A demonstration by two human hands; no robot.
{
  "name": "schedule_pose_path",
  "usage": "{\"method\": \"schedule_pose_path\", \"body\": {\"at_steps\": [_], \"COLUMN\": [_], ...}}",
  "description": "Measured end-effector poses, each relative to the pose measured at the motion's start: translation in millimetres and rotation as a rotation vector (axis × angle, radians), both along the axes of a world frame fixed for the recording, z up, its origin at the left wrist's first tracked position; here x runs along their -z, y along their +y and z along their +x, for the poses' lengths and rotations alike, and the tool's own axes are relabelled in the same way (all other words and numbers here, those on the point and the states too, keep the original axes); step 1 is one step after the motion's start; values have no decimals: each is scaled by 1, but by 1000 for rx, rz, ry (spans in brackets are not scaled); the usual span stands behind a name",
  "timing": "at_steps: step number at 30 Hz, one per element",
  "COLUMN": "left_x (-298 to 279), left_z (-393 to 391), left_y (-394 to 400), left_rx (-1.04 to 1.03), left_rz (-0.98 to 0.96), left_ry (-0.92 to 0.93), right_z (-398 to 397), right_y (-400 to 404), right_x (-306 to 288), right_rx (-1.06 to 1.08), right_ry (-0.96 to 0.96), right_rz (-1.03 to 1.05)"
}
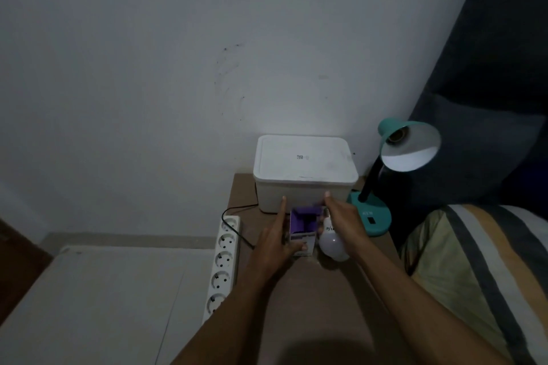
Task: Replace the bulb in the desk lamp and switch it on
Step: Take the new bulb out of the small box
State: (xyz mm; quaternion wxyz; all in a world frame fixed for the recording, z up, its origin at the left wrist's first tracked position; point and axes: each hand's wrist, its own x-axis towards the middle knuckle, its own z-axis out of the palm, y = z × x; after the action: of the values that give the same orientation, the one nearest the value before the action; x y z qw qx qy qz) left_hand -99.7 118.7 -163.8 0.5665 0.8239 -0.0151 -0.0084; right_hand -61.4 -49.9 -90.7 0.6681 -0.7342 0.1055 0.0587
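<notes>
A teal desk lamp (374, 215) stands at the right of the brown table; its shade (410, 145) faces me with an empty socket and no light. My left hand (274, 241) holds a small purple and white bulb box (303, 231) whose top flaps are open. My right hand (345, 224) grips a white bulb (332, 244) right beside the box, its screw base pointing away from me towards the box opening.
A white lidded plastic container (305, 170) sits behind the hands against the wall. A white power strip (224, 264) with several sockets lies along the table's left edge, a black cord (237, 209) running from it. A striped pillow (480, 270) is at the right.
</notes>
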Motion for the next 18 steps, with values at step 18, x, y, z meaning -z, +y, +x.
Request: {"method": "schedule_pose_path", "body": {"at_steps": [18], "left_x": [2], "left_z": [1], "left_y": [-1], "left_rx": [31], "left_rz": [129], "left_ry": [-95], "right_z": [-17], "right_y": [14], "right_x": [12], "right_rx": [96], "right_ry": [-111], "right_rz": [-304]}}
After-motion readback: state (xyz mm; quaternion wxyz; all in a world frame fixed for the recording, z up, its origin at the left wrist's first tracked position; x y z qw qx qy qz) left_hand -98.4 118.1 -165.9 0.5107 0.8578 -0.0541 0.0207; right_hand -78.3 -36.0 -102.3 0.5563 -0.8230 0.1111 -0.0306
